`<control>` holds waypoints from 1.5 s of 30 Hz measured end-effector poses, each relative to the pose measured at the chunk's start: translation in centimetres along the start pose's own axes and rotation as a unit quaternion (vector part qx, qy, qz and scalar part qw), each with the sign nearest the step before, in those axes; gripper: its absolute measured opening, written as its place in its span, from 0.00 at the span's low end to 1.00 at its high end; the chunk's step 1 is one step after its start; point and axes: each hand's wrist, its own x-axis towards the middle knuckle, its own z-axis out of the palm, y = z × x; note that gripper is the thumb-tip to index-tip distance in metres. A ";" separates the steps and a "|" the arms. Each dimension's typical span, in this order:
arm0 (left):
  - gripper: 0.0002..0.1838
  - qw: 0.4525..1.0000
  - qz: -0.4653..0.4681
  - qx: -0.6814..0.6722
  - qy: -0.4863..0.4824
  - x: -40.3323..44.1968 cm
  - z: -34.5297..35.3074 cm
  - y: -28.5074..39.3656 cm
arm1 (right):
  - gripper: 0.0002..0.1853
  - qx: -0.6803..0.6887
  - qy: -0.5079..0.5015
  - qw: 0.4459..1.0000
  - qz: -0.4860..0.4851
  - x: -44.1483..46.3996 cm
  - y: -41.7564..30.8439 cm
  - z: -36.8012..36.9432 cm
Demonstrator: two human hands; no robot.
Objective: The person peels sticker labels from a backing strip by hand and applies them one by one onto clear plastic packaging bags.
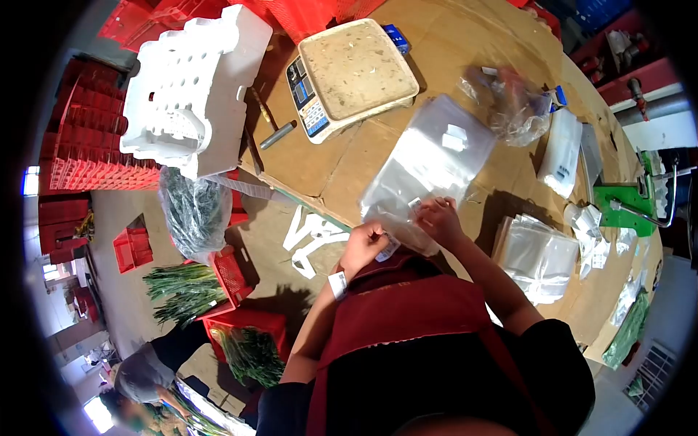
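Observation:
Clear plastic bags [429, 160] lie in a flat stack on the cardboard-covered table [342, 171], with small white labels [455, 136] on top. At the table's near edge, my left hand [363, 245] is closed, and a printed label [387, 249] shows just under its fingers; a white label is also stuck at that wrist. My right hand [438, 220] rests over the near end of the bags, its fingers pinched together beside a small white label [414, 203]. Whether that label is between the fingertips is too small to tell.
A scale [356, 73] and a white crate [193, 94] stand beyond the bags. More bags [538, 258] and label strips [592, 236] lie right, near a green device [624, 209]. Red crates with leafy greens [251, 352] stand lower left, near another person [145, 374].

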 end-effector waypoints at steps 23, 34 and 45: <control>0.07 0.993 -0.084 0.085 0.021 0.0 0.1 0.0 | 0.15 0.023 0.029 0.991 0.130 0.9 0.8 1.7; 0.07 0.998 -0.037 0.034 0.034 -0.1 0.5 -0.4 | 0.12 -0.036 -0.041 0.998 0.040 -0.1 0.9 0.9; 0.08 0.998 -0.033 0.003 0.044 -0.2 1.0 -1.8 | 0.08 0.025 -0.102 0.993 0.047 1.4 1.4 -0.8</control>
